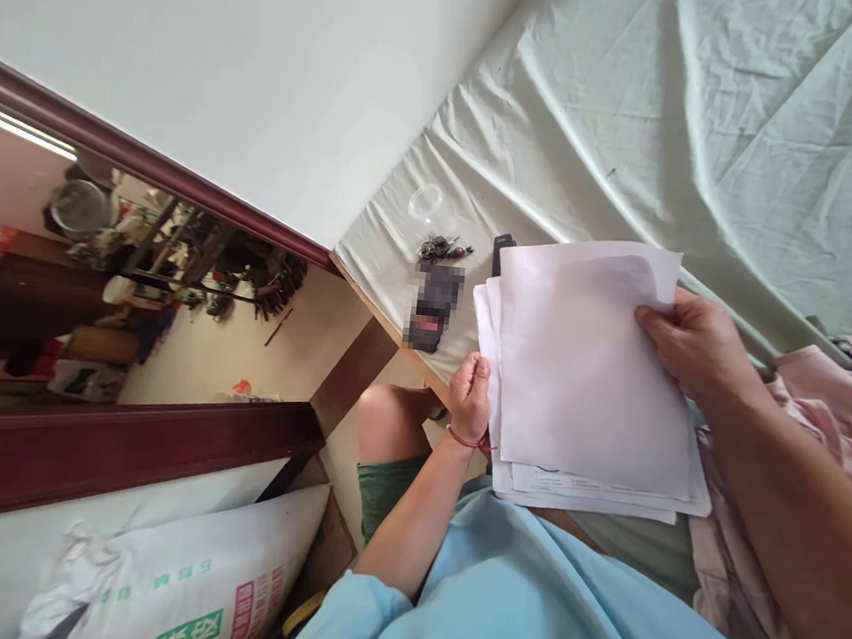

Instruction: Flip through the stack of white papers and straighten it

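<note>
Several paper sheets (596,506) are held, loosely layered, above the near edge of a pale cloth (562,162). The right hand (705,348) pinches the blank top sheet (594,366) near its far right corner, thumb uppermost; the left hand (471,396), fingers curled closed, grips the left edge. Handling seems partway along: the top sheet lies askew, those beneath not yet squared.

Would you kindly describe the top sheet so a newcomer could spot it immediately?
In front of the large pale cloth, find the papers between the left hand and right hand. The top sheet looks blank, unlike the printed sheet peeking out below.
</note>
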`<state>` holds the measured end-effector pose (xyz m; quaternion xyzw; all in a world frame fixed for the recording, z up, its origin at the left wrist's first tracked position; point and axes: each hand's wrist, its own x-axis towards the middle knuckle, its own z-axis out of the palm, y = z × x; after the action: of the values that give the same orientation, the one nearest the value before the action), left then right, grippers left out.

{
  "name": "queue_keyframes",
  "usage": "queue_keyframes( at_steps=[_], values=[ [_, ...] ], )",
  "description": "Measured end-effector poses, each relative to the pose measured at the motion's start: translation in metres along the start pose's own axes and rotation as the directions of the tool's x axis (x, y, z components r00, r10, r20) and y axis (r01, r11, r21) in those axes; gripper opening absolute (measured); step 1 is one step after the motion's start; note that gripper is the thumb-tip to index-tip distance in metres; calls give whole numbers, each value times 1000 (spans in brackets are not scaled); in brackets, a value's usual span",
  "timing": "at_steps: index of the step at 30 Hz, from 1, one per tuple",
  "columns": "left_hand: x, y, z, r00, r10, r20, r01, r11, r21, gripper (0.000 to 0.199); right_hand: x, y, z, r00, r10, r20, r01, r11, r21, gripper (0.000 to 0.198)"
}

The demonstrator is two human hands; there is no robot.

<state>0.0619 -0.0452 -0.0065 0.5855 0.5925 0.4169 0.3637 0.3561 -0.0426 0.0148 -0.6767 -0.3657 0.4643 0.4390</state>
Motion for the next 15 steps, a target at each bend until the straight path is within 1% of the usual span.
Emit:
queue_keyframes(
  at_steps=[2, 5, 10, 15],
  values=[
    [0, -1, 0, 1000, 6, 16, -6, 1000, 13, 52, 0, 2, 0, 999, -39, 16, 39, 999, -20, 21],
    [0, 1, 0, 1000, 9, 29, -11, 998, 56, 51, 2, 3, -1, 999, -51, 7, 52, 998, -38, 22],
    [1, 2, 0, 1000, 8, 29, -11, 995, 99, 53, 1, -7, -5, 991, -94, -91, 78, 983, -166, 19],
    [1, -1, 1, 1000, -10, 5, 9, 996, 84, 52, -4, -15, -14, 984, -66, -164, 35, 982, -187, 18]
  ],
)
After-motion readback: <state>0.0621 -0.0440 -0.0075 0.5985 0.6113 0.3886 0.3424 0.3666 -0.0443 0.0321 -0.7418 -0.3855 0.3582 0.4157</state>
